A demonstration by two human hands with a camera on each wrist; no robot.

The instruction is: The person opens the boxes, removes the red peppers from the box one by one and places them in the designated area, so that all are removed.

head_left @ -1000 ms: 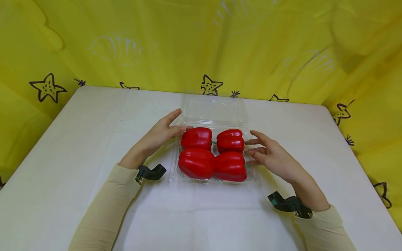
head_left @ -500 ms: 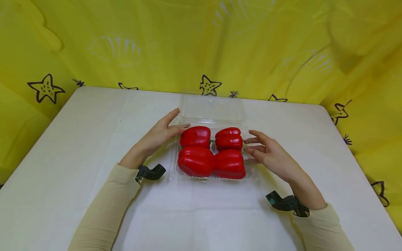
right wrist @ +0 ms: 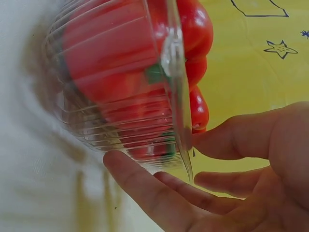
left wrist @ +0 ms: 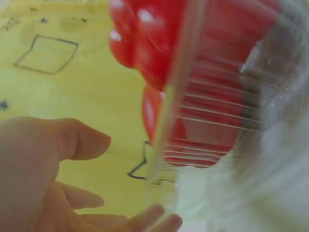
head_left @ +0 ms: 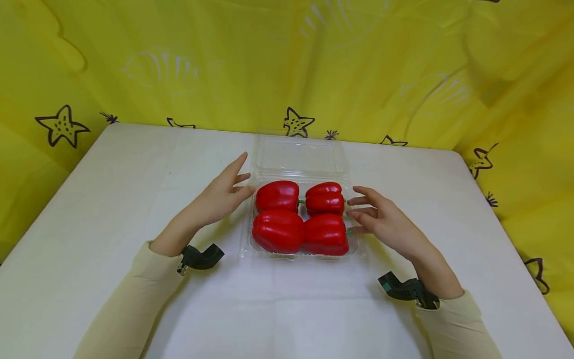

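Several red bell peppers (head_left: 278, 230) with green stems lie two by two in a clear plastic clamshell container (head_left: 296, 256). Its transparent lid (head_left: 298, 154) is folded back toward the curtain. My left hand (head_left: 219, 197) is just off the container's left side, fingers extended and holding nothing; the left wrist view shows a gap between the thumb (left wrist: 87, 140) and the rim. At the right side is my right hand (head_left: 387, 219), loosely spread. In the right wrist view its thumb is at the container's rim (right wrist: 181, 96) and a fingertip is at the ribbed wall below.
The container stands on a white-covered table (head_left: 287, 309). A yellow curtain (head_left: 242, 65) with starfish and fish drawings hangs behind the table and along its sides. Each wrist wears a black camera mount (head_left: 202, 257).
My left hand has drawn left and slightly back, its fingers coming away from the container's upper left corner. My right hand keeps its place at the right side. The peppers lie as before.
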